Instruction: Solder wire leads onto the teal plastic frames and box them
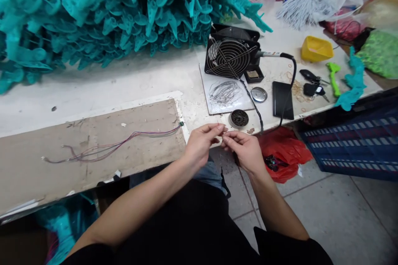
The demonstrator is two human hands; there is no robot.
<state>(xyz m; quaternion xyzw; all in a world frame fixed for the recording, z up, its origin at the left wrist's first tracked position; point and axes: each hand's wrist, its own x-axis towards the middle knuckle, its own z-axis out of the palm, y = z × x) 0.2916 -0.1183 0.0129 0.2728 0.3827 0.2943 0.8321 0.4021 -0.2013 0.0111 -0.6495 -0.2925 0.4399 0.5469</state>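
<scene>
Left hand point(199, 145) and right hand point(248, 151) pinched tiny item point(223, 133) between fingers, too small to identify; light, steady grip suited it.

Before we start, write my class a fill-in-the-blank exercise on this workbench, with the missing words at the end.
The tub is coloured ____.
The open plastic bag on the floor is ____.
In this view, the keys lie to the ____ of the black slab.
The thin wires lie to the ____ of the left hand.
Missing words: yellow; red; right; left.
</scene>
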